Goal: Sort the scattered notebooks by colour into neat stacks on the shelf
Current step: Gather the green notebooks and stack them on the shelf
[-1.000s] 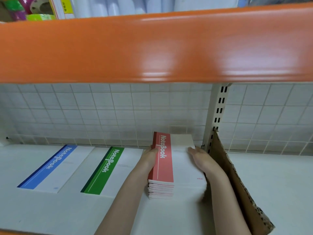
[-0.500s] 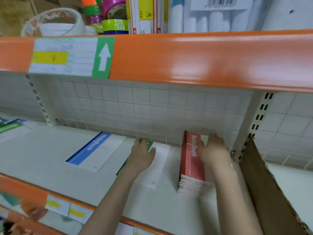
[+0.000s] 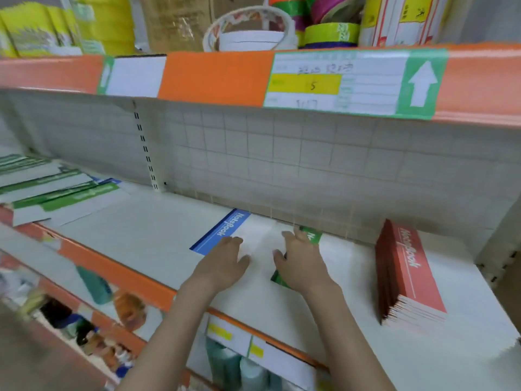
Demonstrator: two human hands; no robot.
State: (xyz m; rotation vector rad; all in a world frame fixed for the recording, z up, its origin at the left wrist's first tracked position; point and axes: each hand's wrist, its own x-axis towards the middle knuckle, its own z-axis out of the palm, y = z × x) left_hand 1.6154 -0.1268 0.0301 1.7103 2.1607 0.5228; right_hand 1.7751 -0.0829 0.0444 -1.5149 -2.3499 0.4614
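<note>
A blue-striped notebook [image 3: 225,231] lies flat on the white shelf [image 3: 146,232], and my left hand [image 3: 222,263] rests on its near right part with relaxed fingers. Beside it lies a green-striped notebook [image 3: 311,237]; my right hand [image 3: 300,262] lies over its left edge, covering most of the green stripe. A neat stack of red-striped notebooks [image 3: 408,275] stands at the right, apart from both hands. At the far left, several green-striped notebooks [image 3: 56,190] lie fanned out in a loose pile, with a bit of blue showing behind them.
An orange shelf edge [image 3: 214,77] with price labels runs overhead, with tape rolls [image 3: 329,32] and packets on top. A white grid panel [image 3: 282,159] backs the shelf. Bottles [image 3: 236,368] stand on the lower shelf below the orange front lip [image 3: 118,275].
The view swung left and both hands left the red stack. My left hand moved from the green notebook to the blue one, and my right hand moved onto the green one.
</note>
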